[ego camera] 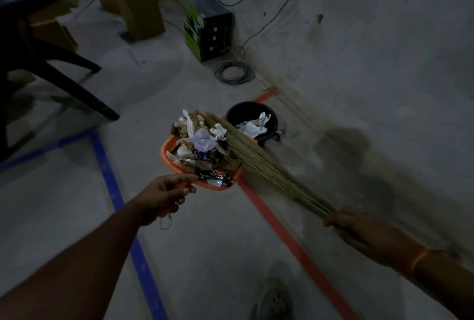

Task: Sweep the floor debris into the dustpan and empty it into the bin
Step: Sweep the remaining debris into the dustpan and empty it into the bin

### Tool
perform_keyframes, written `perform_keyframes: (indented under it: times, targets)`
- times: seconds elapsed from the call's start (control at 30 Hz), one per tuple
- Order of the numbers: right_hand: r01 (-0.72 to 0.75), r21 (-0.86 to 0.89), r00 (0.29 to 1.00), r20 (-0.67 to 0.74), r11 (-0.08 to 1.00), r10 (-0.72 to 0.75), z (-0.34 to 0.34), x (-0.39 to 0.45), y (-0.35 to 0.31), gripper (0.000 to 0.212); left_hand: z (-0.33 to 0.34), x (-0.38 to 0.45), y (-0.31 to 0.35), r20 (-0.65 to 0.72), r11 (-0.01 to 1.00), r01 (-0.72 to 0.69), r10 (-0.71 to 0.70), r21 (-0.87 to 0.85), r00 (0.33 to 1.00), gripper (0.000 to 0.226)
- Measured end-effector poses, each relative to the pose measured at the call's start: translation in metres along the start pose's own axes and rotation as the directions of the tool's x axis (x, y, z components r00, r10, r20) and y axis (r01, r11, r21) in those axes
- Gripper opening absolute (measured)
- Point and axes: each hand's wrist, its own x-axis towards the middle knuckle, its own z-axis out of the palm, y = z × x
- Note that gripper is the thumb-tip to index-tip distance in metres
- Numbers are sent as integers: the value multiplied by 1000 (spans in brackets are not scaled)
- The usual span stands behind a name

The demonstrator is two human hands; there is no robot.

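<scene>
Left hand (164, 195) grips handle of orange dustpan (168, 149), held above floor just short of black bin (252, 119). Dustpan heaped with debris (202, 142): crumpled paper, wrappers, brown scraps. Right hand (364, 232) grasps broom (259, 165); bristles rest on debris. Bin holds white paper (252, 127); red tape line (295, 245) runs beside bin

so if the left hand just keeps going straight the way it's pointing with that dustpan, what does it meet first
Probably the black bin. The left hand holds the loaded orange dustpan aimed up and right, and the bin sits just beyond its far edge. The broom bristles lie over the debris. Depth is unclear.
</scene>
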Motion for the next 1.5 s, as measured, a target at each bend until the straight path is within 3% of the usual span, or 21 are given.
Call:
perform_keyframes:
  times: [0.2, 0.6, 0.8, 1.13, 1.27, 1.5]
  targets:
    - [-10, 4, 1000, -26, 1000, 10, -5, 81, 100, 47, 27, 126, 35, -22, 998, 10, -8, 58, 1000, 40]
    - [-34, 17, 999, -31, 999, 34, 7, 178, 210, 34, 50, 278, 55, -110, 978, 40, -18, 203, 994, 40]
    - [-98, 8, 995, -24, 995, 98, 13, 185, 222, 20, 51, 307, 68, -188, 944, 120, -63, 309, 980, 41]
    - [-169, 24, 985, 17, 985, 169, -1, 164, 223, 25, 67, 319, 86, -285, 845, 207, -67, 493, 956, 42]
    - [-184, 39, 983, -5, 982, 185, -8, 151, 216, 25, 74, 314, 90, -294, 771, 210, -31, 601, 955, 45]
    - [-266, 37, 962, 73, 963, 262, -21, 133, 197, 23, 79, 311, 114, -295, 710, 235, -40, 664, 955, 42]
